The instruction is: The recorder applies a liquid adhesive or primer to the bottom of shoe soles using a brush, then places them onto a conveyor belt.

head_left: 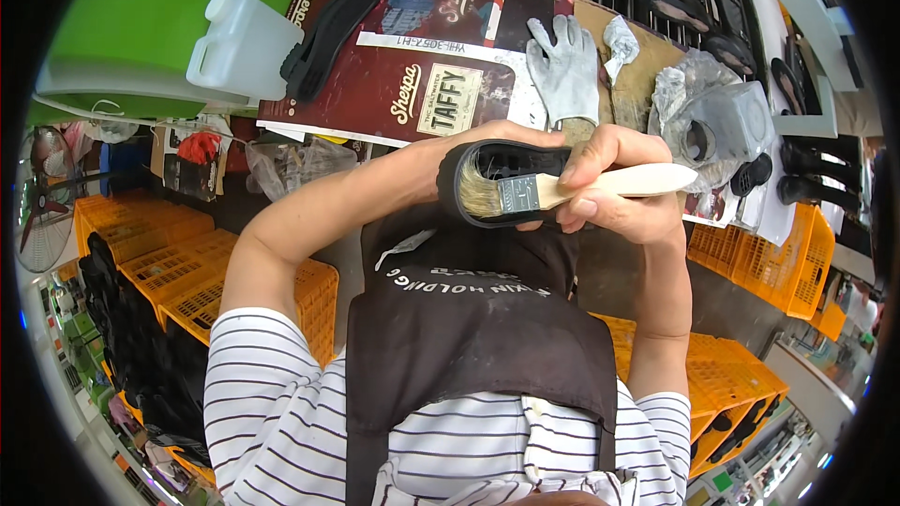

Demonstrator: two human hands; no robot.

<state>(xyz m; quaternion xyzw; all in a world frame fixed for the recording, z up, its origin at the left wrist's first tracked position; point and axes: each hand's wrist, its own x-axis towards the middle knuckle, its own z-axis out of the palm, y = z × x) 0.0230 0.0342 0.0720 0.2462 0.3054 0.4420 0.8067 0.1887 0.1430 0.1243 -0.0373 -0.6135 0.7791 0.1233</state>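
Close in front of my dark apron, my left hand (514, 133) holds a black shoe sole (451, 189) from behind, its hollow side facing up. The sole covers most of those fingers. My right hand (626, 189) pinches a flat paintbrush (647, 181) with a pale wooden handle and a metal band. Its light bristles lie inside the rounded end of the sole, against the inner wall. Beyond my hands, a second black sole (336, 37) rests on dark red printed cardboard (375, 98), beside a white plastic jug (246, 49).
A grey-white glove (565, 70) lies on the bench, left of a clear plastic container (727, 122) in crumpled wrap. Black shoe parts (675, 7) fill a rack at the back. Orange crates (173, 248) stand on both sides of me, and a fan (47, 197) is far left.
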